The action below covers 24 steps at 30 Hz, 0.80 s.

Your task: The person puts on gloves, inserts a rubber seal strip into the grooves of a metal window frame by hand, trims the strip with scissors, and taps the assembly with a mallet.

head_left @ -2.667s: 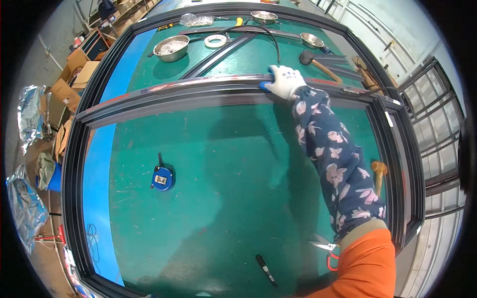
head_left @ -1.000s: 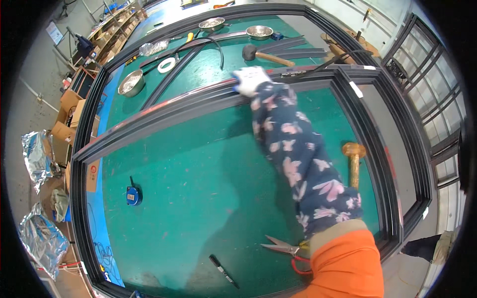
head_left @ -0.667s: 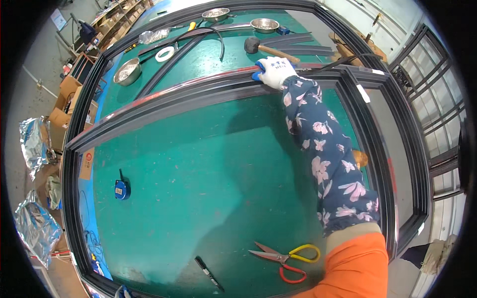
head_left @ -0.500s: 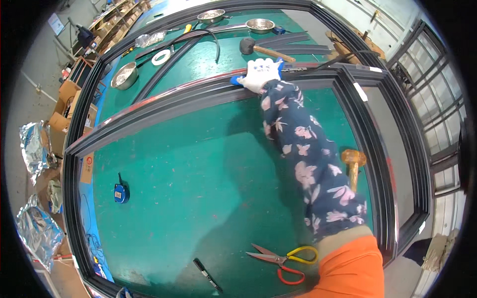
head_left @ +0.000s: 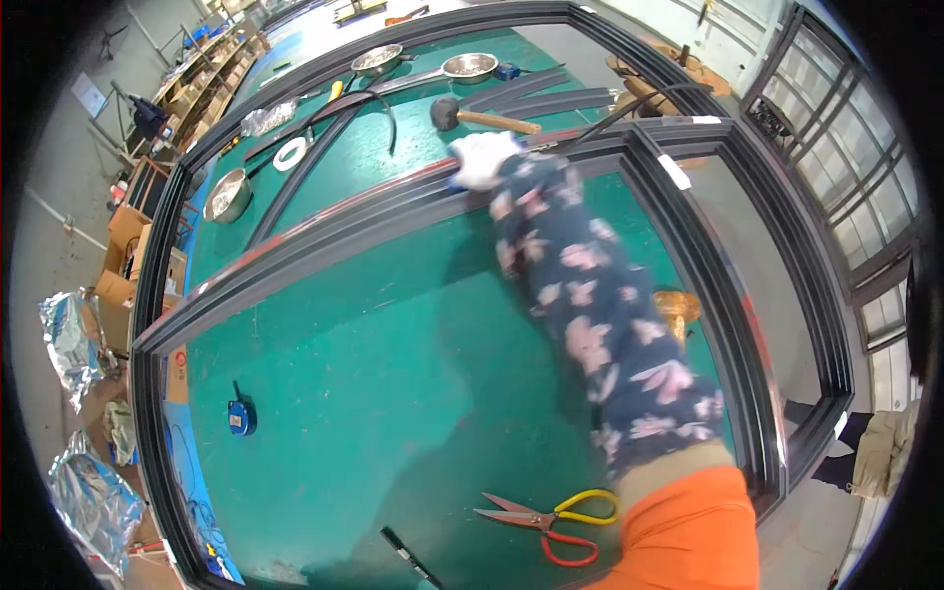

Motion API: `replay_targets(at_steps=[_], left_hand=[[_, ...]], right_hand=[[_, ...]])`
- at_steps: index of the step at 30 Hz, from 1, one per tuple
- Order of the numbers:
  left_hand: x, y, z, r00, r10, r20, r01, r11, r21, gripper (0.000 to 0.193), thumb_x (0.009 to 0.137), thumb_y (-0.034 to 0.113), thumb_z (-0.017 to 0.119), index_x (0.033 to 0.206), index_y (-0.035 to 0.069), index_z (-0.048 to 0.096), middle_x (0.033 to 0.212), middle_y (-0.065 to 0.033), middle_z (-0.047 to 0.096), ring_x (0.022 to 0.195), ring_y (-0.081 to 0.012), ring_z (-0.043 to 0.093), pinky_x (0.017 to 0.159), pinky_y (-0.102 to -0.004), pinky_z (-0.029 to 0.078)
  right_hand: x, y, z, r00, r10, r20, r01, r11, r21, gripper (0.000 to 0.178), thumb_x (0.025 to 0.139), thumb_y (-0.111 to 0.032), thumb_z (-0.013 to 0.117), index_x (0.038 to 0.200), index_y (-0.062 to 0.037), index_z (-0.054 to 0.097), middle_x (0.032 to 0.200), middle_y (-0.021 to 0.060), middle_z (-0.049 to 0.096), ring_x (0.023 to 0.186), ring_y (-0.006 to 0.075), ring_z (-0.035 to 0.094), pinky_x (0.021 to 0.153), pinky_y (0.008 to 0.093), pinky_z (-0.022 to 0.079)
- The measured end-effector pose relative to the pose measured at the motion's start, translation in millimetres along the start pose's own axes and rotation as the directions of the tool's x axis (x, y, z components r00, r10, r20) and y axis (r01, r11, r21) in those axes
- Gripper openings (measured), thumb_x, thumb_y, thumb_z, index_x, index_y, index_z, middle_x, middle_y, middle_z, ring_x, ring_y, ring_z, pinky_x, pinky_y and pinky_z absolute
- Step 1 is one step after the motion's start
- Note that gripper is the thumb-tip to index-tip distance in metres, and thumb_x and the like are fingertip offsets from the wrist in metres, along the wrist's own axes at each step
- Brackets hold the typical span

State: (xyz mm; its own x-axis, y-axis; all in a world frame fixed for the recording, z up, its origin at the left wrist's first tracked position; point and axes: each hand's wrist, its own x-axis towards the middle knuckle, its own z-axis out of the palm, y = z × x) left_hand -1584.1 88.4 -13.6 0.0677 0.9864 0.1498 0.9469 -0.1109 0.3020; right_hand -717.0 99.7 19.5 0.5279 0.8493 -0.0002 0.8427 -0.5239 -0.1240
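My right hand (head_left: 482, 160), in a white glove with blue parts and a dark floral sleeve, lies over the middle bar of a large black window frame (head_left: 344, 218). Its fingers look closed over the bar, though motion blurs them. Just beyond the hand rests a mallet (head_left: 447, 113) with a black head and wooden handle. Beneath my right forearm, a yellow-headed mallet (head_left: 678, 305) is partly hidden. Scissors (head_left: 541, 521) with one yellow and one red handle lie nearer me, beside a black marker (head_left: 408, 556). My left hand is outside the picture.
A blue tape measure (head_left: 240, 417) lies on the green tabletop (head_left: 344, 393). Beyond the bar are metal bowls (head_left: 469, 67), a white tape roll (head_left: 290, 153) and dark strips (head_left: 536, 98). Cardboard boxes (head_left: 126, 236) and foil-wrapped bundles (head_left: 93, 487) stand left; a lattice panel (head_left: 836, 147) stands right.
The whole view has shifted, with far things now further left. My right hand has turned slightly on the bar, hiding the blue fingertips. A bit of glove at the lower left edge is gone.
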Motion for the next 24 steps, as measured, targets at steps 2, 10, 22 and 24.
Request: replay_targets(at_steps=[2, 10, 22, 24], left_hand=[[-12.5, -0.6, 2.0, 1.0, -0.031, -0.001, 0.031, 0.999, 0.008, 0.031, 0.081, 0.018, 0.07, 0.104, -0.003, 0.071, 0.095, -0.0169, 0.073, 0.085, -0.0299, 0.067, 0.082, -0.036, 0.053], [-67.6, -23.2, -18.1, 0.984, -0.177, -0.037, 0.179, 0.98, 0.084, 0.031, 0.079, 0.018, 0.071, 0.102, -0.003, 0.071, 0.092, -0.0169, 0.073, 0.082, -0.0308, 0.067, 0.081, -0.037, 0.053], [-106.4, 18.9, -48.3, 0.993, -0.107, -0.056, 0.108, 0.994, 0.021, 0.03, 0.079, 0.032, 0.069, 0.091, 0.005, 0.075, 0.085, -0.0131, 0.074, 0.077, -0.0352, 0.068, 0.073, -0.0405, 0.053], [-113.4, 22.8, -46.0, 0.989, -0.142, -0.036, 0.142, 0.99, -0.005, 0.03, 0.079, 0.032, 0.069, 0.091, 0.006, 0.075, 0.085, -0.0126, 0.074, 0.077, -0.0353, 0.068, 0.072, -0.0405, 0.053]], right_hand=[[-3.8, 45.0, -5.1, 0.993, -0.118, 0.006, 0.118, 0.993, 0.007, 0.049, 0.086, -0.046, 0.062, 0.119, -0.0095, 0.065, 0.115, 0.0133, 0.068, 0.108, 0.0335, 0.062, 0.097, 0.0484, 0.044], [-11.5, 43.2, -14.8, 0.977, -0.158, -0.143, 0.137, 0.979, -0.148, 0.042, 0.085, -0.04, 0.063, 0.113, -0.0085, 0.066, 0.111, 0.0124, 0.071, 0.104, 0.0324, 0.066, 0.092, 0.0438, 0.05], [-176.7, -62.7, 10.6, 0.933, -0.359, -0.003, 0.357, 0.928, 0.112, 0.047, 0.088, -0.038, 0.062, 0.127, -0.0121, 0.062, 0.121, 0.0123, 0.067, 0.101, 0.0374, 0.063, 0.084, 0.0508, 0.051], [-282.3, -93.3, -26.7, 0.793, -0.507, 0.338, 0.423, 0.857, 0.293, 0.05, 0.089, -0.035, 0.059, 0.135, -0.0154, 0.059, 0.118, 0.0141, 0.07, 0.102, 0.0361, 0.067, 0.087, 0.0445, 0.055]])
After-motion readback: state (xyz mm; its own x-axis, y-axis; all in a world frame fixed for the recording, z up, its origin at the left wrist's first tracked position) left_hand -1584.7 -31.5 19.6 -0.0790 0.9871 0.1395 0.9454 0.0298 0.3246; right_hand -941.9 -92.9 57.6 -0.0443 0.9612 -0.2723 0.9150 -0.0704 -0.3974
